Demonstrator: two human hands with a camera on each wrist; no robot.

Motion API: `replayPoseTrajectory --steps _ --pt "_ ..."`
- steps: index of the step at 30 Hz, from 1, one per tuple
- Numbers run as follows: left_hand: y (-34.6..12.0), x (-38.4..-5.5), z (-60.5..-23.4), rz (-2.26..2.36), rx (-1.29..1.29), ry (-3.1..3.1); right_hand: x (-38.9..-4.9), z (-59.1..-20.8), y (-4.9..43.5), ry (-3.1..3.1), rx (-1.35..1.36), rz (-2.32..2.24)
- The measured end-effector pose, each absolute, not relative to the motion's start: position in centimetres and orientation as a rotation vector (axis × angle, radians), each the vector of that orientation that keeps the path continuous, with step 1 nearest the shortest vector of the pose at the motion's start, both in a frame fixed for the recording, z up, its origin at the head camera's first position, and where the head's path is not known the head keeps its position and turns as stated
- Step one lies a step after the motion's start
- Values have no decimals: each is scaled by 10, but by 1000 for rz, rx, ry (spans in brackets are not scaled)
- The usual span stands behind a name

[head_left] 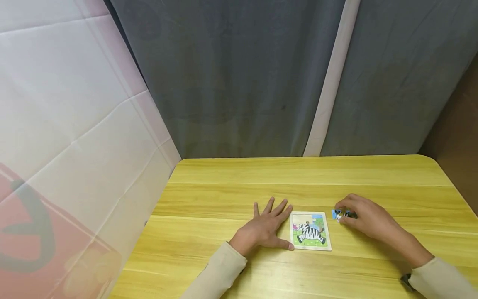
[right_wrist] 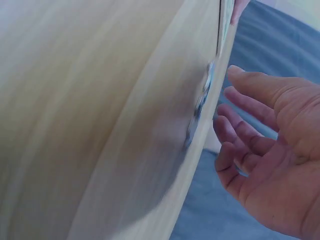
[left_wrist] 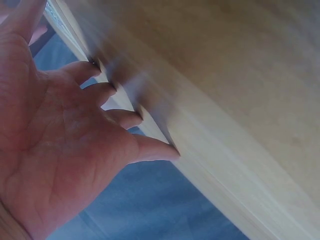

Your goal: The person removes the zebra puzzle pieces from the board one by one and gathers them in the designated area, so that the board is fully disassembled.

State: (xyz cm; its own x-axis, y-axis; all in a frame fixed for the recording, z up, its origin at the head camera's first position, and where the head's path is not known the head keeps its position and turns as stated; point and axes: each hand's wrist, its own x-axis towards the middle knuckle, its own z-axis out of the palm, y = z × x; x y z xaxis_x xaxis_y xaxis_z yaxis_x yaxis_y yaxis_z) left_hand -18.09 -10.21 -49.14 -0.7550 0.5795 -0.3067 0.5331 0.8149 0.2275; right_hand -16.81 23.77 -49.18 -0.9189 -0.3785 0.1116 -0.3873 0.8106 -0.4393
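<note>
A square zebra jigsaw puzzle (head_left: 310, 231) in a pale frame lies on the wooden table (head_left: 224, 182). Bare pale wood shows in its upper left part. My left hand (head_left: 264, 229) is spread on the table at the puzzle's left side, with thumb and index finger at two corners of the frame. In the left wrist view its fingertips (left_wrist: 172, 152) touch the tabletop. Right of the frame lie puzzle pieces (head_left: 337, 215) with blue and black-and-white print. My right hand (head_left: 367, 218) hovers over them, fingers loosely bent and thumb apart, as the right wrist view shows.
A grey curtain (head_left: 239, 83) with a pale vertical strip (head_left: 332, 79) hangs behind the table's far edge. White cloth (head_left: 74, 104) with red print covers the left side. A brown panel (head_left: 455, 137) stands at the right.
</note>
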Motion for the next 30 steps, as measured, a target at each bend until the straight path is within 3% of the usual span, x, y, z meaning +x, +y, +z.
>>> replayPoseTrajectory --steps 14,30 --pt "-104 -177 -494 233 829 2635 -161 -504 197 -2881 932 750" --pt "-102 -181 -492 216 826 2637 -166 -505 189 -2910 917 736"
